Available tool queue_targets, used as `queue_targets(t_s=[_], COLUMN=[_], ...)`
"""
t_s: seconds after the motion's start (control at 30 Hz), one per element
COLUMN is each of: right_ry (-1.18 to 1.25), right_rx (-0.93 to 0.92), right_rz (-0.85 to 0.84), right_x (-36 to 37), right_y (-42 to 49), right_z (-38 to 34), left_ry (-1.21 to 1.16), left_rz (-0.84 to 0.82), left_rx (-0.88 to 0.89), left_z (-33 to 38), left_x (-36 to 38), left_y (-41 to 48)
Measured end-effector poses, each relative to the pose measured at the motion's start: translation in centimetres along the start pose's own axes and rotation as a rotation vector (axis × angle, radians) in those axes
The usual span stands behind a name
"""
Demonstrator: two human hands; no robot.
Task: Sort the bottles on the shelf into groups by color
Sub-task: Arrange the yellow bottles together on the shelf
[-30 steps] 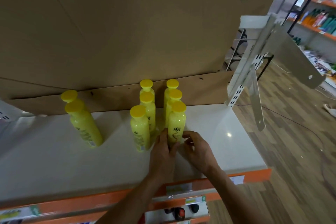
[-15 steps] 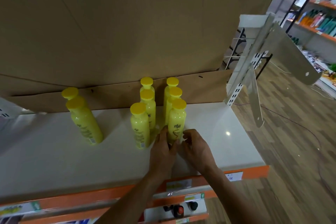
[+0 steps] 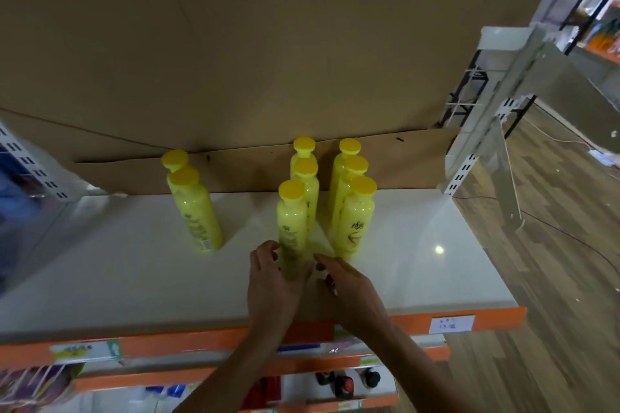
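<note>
Both hands have shifted left, off the right front bottle and onto the middle front bottle; the left hand curls round its base, and the right hand, fingers fairly straight, seems (the view is blurred) to press the other side. This is likely squaring it into its column on the shelf; the yellow pair stands well apart to the left, probably yet to join the group.

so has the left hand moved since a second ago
Yes: the left hand has shifted left, off the front right bottle to grip the front middle bottle beside it.
</note>
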State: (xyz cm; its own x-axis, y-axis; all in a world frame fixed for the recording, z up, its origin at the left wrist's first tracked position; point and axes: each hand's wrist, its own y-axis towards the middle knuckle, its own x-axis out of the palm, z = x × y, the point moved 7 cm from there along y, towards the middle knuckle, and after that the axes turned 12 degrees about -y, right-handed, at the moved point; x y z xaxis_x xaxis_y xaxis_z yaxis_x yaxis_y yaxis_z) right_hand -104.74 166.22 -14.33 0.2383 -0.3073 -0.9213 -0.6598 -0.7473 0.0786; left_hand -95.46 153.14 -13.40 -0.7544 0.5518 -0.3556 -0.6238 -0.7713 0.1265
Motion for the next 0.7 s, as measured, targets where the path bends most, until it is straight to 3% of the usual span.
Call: queue_targets(t_s=[0.37,0.53,0.7], right_ry=[0.155,0.232,0.251], right_rx=[0.008,0.104,0.199], right_rz=[0.042,0.083,0.129], right_x=[0.5,0.2,0.3], right_y=[1.7,0.6,1.5], right_z=[-1.8,-0.8,-0.4], left_ry=[-0.068,-0.134,-0.135], left_rz=[-0.029,-0.177,-0.274], left_rx=[0.008,-0.100,-0.064], left_z=[0.0,0.1,0.7], left_x=[0.5,0.6,1.6], left_y=[2.4,2.4,2.6])
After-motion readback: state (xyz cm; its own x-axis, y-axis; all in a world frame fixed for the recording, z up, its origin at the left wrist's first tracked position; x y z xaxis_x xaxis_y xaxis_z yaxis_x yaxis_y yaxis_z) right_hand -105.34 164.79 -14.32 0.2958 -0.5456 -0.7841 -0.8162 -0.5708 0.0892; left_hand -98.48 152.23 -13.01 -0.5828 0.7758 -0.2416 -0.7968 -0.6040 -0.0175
